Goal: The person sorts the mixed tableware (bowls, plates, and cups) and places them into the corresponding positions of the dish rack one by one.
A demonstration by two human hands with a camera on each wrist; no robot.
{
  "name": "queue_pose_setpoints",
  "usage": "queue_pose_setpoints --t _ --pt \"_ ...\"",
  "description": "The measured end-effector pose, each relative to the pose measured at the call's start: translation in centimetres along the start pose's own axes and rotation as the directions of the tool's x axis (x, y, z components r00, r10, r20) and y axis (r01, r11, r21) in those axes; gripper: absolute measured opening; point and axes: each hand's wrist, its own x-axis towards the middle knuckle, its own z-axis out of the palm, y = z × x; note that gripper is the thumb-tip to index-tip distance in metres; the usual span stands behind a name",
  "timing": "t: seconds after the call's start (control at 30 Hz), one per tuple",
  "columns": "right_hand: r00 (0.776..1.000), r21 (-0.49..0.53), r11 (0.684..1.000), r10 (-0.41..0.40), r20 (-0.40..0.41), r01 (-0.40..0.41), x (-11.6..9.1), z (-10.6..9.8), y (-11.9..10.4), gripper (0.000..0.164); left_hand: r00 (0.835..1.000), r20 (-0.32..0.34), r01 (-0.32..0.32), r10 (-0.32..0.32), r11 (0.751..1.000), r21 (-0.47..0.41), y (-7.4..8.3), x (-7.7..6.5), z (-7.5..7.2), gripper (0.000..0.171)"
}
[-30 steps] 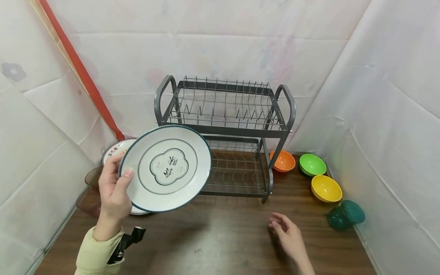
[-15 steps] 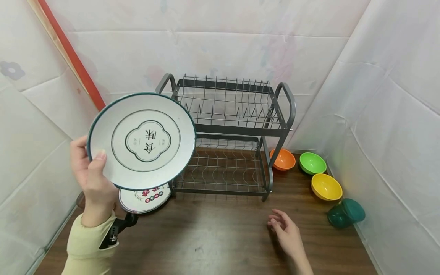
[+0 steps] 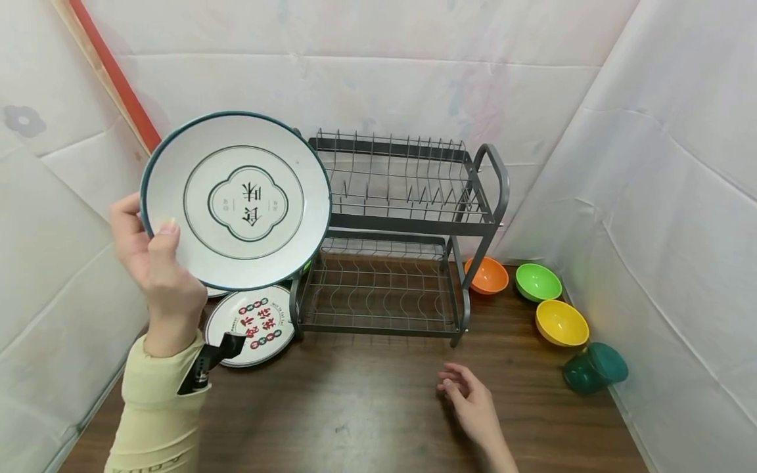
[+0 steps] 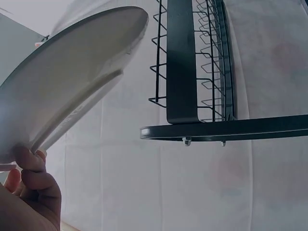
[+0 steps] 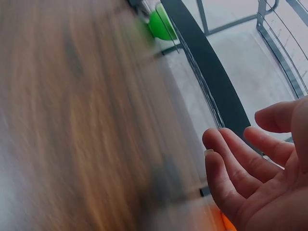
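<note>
My left hand (image 3: 162,276) pinches a white plate (image 3: 278,243) with a teal rim by its left edge, thumb on the front face and fingers behind. The plate is raised and faces the head camera, covering the left handle of the two-tier dish rack (image 3: 408,226). From the left wrist view the plate's underside (image 4: 82,62) shows, tilted beside the rack's upper tier. My right hand (image 3: 473,404) hovers low over the table in front of the rack, holding nothing, fingers loosely bent. In the right wrist view its fingers (image 5: 245,163) are apart from the rack.
A patterned plate (image 3: 254,328) lies on the table left of the rack, partly behind the held plate. On the right stand orange (image 3: 487,276), green (image 3: 538,282) and yellow (image 3: 562,323) bowls and a teal cup (image 3: 594,369). White curtains (image 3: 668,230) hang around the table.
My left hand has lifted the plate up and to the left, turning it to face the head camera more squarely; the patterned plate below now shows. My right hand has shifted slightly left.
</note>
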Motion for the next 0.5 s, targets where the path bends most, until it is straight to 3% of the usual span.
queue_pose_setpoints --t 0.17,0.4,0.5 --pt "0.999 0.019 1.000 0.017 0.048 -0.018 -0.1 1.4 0.0 0.029 1.000 0.015 -0.011 0.010 0.999 0.042 -0.8 0.7 0.4 0.025" --pt "0.993 -0.005 1.000 0.011 0.115 -0.011 -1.4 2.2 -3.8 0.025 0.998 0.034 -0.059 0.056 0.994 0.089 -2.1 1.8 0.2 0.025" --pt "0.992 0.008 1.000 0.022 0.123 -0.023 -1.2 2.4 -2.8 0.026 0.997 0.038 -0.073 0.070 0.994 0.085 -2.0 2.3 0.7 0.025"
